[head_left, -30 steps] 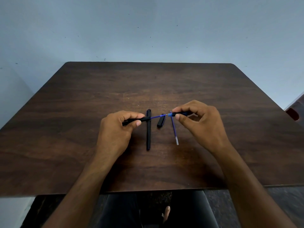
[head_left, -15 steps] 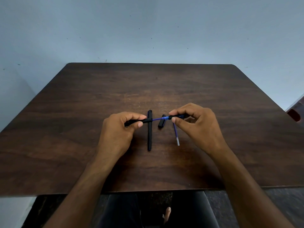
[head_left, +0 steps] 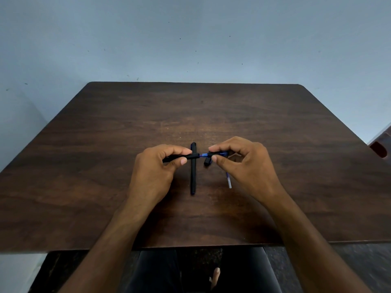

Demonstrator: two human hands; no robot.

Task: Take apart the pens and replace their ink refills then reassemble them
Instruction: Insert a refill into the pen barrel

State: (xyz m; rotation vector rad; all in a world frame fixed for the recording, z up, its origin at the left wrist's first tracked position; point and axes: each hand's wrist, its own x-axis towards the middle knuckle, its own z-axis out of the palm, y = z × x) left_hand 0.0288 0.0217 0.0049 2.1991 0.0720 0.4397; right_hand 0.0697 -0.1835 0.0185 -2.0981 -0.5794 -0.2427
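Observation:
My left hand [head_left: 157, 168] grips a black pen barrel [head_left: 191, 156] held level above the table. My right hand [head_left: 243, 161] pinches the black tip section [head_left: 220, 153], and only a short stretch of blue refill [head_left: 203, 154] shows between the two parts. A second black pen [head_left: 193, 176] lies on the table beneath, pointing away from me. A black cap [head_left: 207, 161] lies just right of it. A loose blue refill [head_left: 229, 181] lies partly hidden under my right hand.
The dark wooden table [head_left: 105, 166] stands against a pale blue wall. A reddish-brown chair part [head_left: 380, 144] shows at the right edge. My legs and a foot show below the table's near edge.
My right hand has moved left toward my left hand, pushing the refill into the barrel. The exposed blue stretch has become much shorter.

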